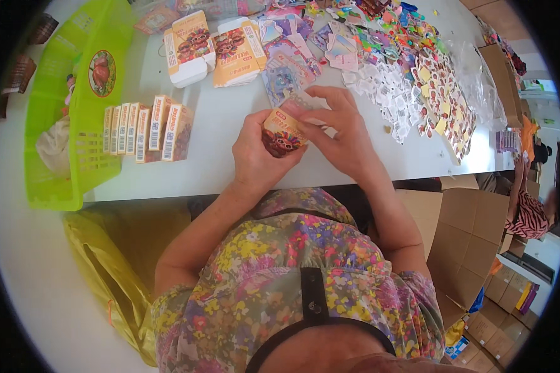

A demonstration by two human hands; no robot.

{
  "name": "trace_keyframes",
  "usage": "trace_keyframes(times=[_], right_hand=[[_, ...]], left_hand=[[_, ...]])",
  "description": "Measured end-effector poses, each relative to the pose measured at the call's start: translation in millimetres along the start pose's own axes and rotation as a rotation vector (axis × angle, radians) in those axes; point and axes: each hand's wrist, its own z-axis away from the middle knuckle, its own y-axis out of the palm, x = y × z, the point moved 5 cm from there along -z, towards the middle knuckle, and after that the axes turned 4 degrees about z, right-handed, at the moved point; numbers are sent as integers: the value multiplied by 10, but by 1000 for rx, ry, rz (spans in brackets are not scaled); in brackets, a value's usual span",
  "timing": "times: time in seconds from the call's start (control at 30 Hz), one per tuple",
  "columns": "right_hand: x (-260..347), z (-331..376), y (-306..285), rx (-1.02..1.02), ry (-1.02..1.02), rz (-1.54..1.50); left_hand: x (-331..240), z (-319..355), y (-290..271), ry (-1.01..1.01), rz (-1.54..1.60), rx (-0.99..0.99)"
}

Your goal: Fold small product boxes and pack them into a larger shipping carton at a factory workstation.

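Far left, green basket (81, 124) stood on the white worktop (208, 121), pale cloth (55, 146) inside. Just right of it, a row of small boxes (142, 133), narrow printed sides toward the person. Beyond those, two stacks of yellow-and-white cartons (191, 46). Near the front edge, left hand (255, 149): grip closed around the held box (282, 138), fingers along its left side, thumb across the lower right. Box sat in the palm-side hollow of that grip, tilted, raised off the worktop, printed face toward the person. Picture cards (287, 74) lay behind it. Right hand (341, 133) was at the box's upper right, fingers curled over the top edge, thumb beside it; couldn't tell whether that grip pinched anything. Farther right: loose white pieces (384, 93), a reddish-and-white heap (442, 102), then clear plastic (482, 93). Open cardboard box (470, 239) stood below the worktop's right end.
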Motion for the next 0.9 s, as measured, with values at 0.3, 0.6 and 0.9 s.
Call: trace_keyframes(times=[0.3, 0.6, 0.9], right_hand=[[-75, -5, 56, -12, 165, -218], [76, -261, 171, 1, -85, -108], [46, -405, 144, -143, -16, -207]], left_hand=[[105, -6, -19, -44, 29, 20], [45, -102, -177, -29, 85, -60], [150, -114, -250, -97, 160, -64]])
